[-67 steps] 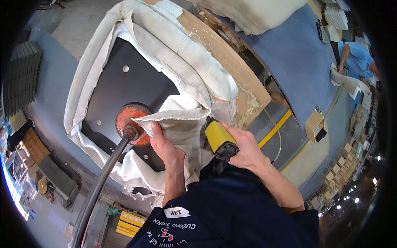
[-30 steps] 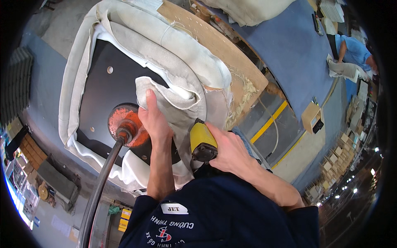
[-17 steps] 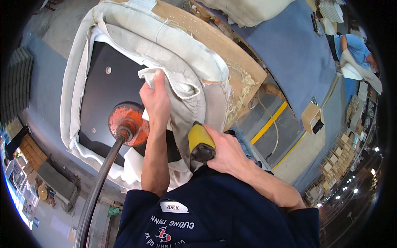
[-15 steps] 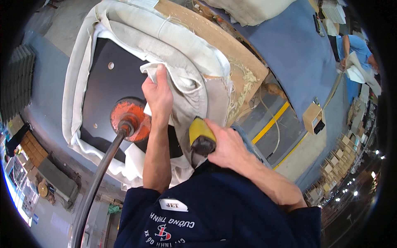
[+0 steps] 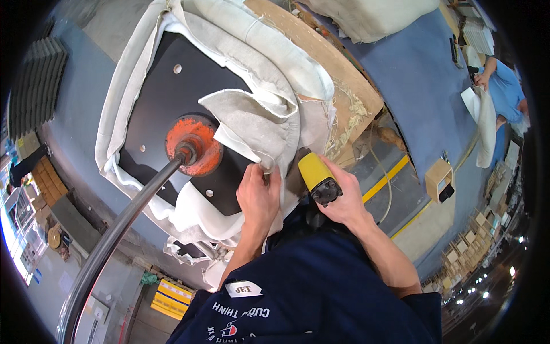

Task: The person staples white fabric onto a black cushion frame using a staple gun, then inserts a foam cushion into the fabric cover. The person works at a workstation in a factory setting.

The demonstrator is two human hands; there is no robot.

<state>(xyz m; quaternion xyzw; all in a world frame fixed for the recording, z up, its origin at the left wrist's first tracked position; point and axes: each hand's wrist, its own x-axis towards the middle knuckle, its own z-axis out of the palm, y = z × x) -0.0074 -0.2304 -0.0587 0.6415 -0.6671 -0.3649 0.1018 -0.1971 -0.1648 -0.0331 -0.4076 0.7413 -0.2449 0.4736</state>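
A light beige upholstered piece (image 5: 114, 109) with a black panel (image 5: 154, 114) lies in front of me. Its loose fabric (image 5: 246, 112) folds over the right side of the panel, with white lining showing. The fingers of my left hand (image 5: 259, 192) are pinched on the fabric edge near me. My right hand (image 5: 345, 200) is wrapped round a yellow and black staple gun (image 5: 318, 178), its nose close to the fabric's right edge. An orange round pad (image 5: 195, 163) on a metal rod (image 5: 132, 209) rests on the panel.
A brown board (image 5: 338, 63) with frayed scraps lies beyond the piece. To the right are a blue-grey surface (image 5: 407, 74), a small wooden box (image 5: 439, 179) and a pale hose (image 5: 391, 195). A co-worker in blue (image 5: 507, 86) handles fabric at the far right.
My left hand has moved toward me from the upper fabric fold to the near edge. The fold lies more spread out. The staple gun has shifted right and tilted.
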